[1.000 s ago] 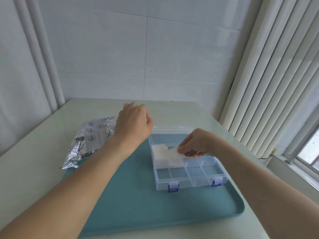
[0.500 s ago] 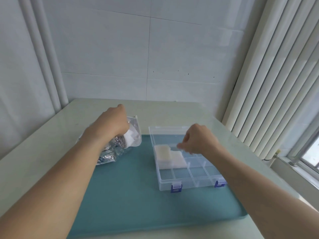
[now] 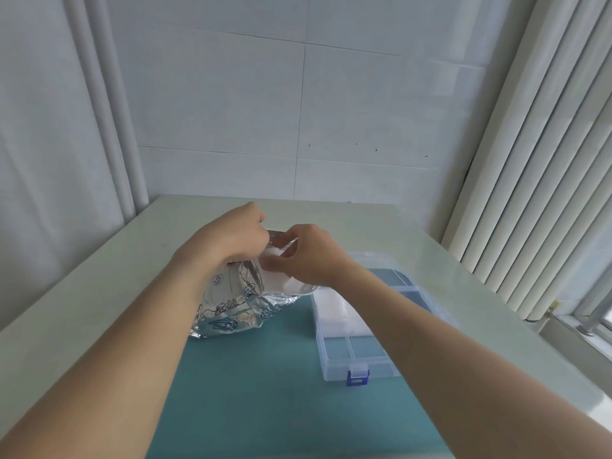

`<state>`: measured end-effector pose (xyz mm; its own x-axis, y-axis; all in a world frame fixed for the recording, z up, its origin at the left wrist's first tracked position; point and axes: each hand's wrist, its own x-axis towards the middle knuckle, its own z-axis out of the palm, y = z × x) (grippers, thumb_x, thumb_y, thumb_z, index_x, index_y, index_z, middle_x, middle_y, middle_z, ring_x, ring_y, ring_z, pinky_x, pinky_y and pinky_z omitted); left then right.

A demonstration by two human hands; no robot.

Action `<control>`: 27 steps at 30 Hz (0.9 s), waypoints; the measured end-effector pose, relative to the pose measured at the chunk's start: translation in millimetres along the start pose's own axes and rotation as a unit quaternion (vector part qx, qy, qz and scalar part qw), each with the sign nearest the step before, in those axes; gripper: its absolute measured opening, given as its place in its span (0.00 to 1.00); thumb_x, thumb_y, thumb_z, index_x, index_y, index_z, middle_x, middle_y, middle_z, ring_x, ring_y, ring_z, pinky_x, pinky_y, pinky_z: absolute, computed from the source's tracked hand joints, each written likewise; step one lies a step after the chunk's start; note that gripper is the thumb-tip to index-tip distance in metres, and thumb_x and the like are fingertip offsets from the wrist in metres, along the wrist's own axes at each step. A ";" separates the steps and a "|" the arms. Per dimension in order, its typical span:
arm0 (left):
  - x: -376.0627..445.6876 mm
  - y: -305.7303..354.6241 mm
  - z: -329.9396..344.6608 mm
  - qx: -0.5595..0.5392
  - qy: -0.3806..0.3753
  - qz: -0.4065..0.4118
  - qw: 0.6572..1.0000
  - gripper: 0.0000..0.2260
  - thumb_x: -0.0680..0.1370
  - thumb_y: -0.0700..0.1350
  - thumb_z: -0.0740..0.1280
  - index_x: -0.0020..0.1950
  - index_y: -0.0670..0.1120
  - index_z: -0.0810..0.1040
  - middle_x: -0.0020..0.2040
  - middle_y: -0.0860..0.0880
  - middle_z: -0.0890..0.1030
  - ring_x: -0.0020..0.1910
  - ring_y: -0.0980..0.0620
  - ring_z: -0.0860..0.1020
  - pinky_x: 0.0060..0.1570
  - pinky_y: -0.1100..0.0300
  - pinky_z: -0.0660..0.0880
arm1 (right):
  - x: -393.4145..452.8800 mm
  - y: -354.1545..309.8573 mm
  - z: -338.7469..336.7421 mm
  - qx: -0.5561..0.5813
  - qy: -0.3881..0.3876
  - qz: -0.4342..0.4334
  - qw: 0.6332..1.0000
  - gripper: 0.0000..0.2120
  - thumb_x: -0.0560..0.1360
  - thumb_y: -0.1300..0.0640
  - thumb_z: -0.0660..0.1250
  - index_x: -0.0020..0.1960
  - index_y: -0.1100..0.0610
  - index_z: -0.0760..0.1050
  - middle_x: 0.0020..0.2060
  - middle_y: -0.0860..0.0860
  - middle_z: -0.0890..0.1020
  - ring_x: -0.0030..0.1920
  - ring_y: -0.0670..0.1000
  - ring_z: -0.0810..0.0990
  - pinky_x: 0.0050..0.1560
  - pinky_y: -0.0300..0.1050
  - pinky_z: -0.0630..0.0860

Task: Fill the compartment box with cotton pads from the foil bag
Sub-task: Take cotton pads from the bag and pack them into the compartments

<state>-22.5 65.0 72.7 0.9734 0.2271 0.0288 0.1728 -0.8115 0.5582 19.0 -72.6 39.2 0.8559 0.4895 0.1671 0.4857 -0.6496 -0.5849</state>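
Right hand (image 3: 309, 256) crossed from the compartment box (image 3: 359, 329), both hands now gripping the crinkled foil bag (image 3: 235, 303).

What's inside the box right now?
White cotton pads fill one compartment of the box; the near-left ones look empty. The right forearm hides the rest.

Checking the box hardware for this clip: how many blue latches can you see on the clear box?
1. A blue latch sits on the near front wall of the compartment box, toward its left end. The right forearm covers the rest of that wall, so another may be hidden.
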 end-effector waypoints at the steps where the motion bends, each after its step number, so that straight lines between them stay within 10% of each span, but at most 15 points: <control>1: 0.4 -1.0 0.1 -0.002 -0.004 0.004 1.000 0.17 0.80 0.36 0.56 0.69 0.43 0.70 0.61 0.39 0.75 0.54 0.41 0.77 0.46 0.56 0.70 | 2.1 -0.7 2.6 0.006 0.007 0.014 1.000 0.23 0.70 0.45 0.78 0.57 0.59 0.79 0.48 0.54 0.84 0.50 0.54 0.82 0.50 0.48 0.78; 4: 2.7 -2.5 -0.4 0.000 0.003 0.010 1.000 0.08 0.79 0.35 0.56 0.53 0.47 0.67 0.49 0.43 0.70 0.41 0.45 0.71 0.41 0.55 0.66 | 2.9 -2.2 6.6 0.043 0.024 0.032 0.998 0.22 0.67 0.49 0.81 0.55 0.59 0.81 0.47 0.54 0.85 0.49 0.53 0.83 0.50 0.47 0.79; 15: -3.0 -0.7 -4.6 -0.004 -0.011 0.024 1.000 0.06 0.79 0.37 0.58 0.49 0.46 0.72 0.44 0.43 0.74 0.39 0.47 0.70 0.40 0.58 0.66 | 0.2 -16.1 11.1 0.120 -0.016 0.135 0.983 0.15 0.74 0.55 0.70 0.53 0.67 0.82 0.31 0.55 0.74 0.27 0.50 0.67 0.32 0.40 0.66; 27: -0.5 -1.6 4.6 0.074 -0.033 0.056 0.995 0.18 0.81 0.43 0.64 0.70 0.52 0.72 0.65 0.46 0.77 0.50 0.49 0.73 0.47 0.59 0.69 | 1.5 4.4 12.3 0.172 0.083 0.097 0.977 0.06 0.72 0.55 0.76 0.44 0.56 0.81 0.42 0.55 0.84 0.37 0.55 0.84 0.37 0.49 0.83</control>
<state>-22.6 63.7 68.1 0.9948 0.0979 0.0263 0.0775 -0.9013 0.4261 20.3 -67.7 27.1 0.9564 0.2582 0.1363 0.2480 -0.4719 -0.8461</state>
